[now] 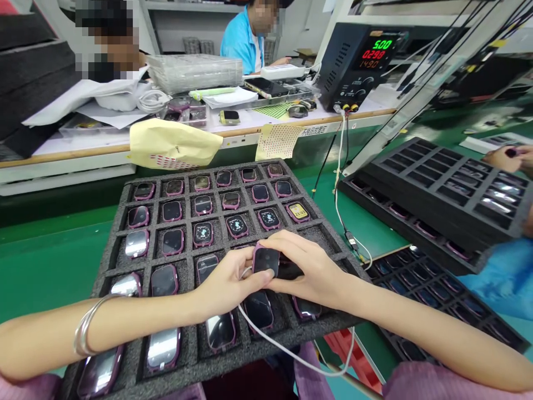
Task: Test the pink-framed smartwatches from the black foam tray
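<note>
A purple-rimmed smartwatch case (266, 261) with a dark screen is held between my two hands, above a black foam tray (189, 289). My left hand (233, 280) pinches its left edge, along with the end of a white cable (283, 349) that loops down below the tray's front edge. Fingers and thumb of my right hand (306, 266) close on its top and lower right. Similar watches fill many tray compartments. A few show lit dials, such as the watch with a white dial (237, 225) and the one with a yellow screen (298, 211).
A power supply (362, 66) with lit digits stands on the shelf (245, 130) ahead, its white cord hanging down. More foam trays (441, 194) are stacked at right, beside another person's hand (506, 159). Two people sit beyond the shelf. Yellow sheets (175, 143) hang from its edge.
</note>
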Available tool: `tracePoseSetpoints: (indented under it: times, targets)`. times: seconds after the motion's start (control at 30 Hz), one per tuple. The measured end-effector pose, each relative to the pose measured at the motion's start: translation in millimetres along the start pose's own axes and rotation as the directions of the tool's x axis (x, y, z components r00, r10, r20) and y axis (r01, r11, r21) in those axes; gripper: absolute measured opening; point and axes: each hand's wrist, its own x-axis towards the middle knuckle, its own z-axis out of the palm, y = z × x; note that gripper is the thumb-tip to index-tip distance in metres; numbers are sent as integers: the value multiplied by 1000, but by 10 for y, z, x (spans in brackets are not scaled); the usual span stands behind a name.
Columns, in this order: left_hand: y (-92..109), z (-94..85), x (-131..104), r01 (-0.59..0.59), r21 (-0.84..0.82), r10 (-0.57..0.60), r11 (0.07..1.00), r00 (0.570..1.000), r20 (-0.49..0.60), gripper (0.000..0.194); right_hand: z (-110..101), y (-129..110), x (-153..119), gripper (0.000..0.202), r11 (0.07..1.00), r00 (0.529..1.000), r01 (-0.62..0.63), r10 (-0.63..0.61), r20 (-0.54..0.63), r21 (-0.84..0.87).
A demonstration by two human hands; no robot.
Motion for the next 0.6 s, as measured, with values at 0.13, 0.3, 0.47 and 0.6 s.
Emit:
tracePoseSetpoints:
  times: [0.13, 0.3, 0.47, 0.6]
  targets:
    - [2, 9, -3, 23, 22, -22, 999, 999, -24, 23, 3, 10, -8, 38, 999, 1000, -1, 1, -18, 32]
    - [15, 19, -13, 58, 30, -57, 998, 998, -39, 29, 1, 7, -25, 40, 998, 1000, -24, 24, -6, 53]
    - [8, 15, -14, 70, 68, -67, 995, 997, -46, 31, 6, 13, -51, 39, 997, 999, -33, 33, 0, 76]
    - [-8, 15, -21, 66, 80, -64, 995, 998, -21, 27, 17, -12, -43, 39, 996, 999, -38, 38, 3, 78]
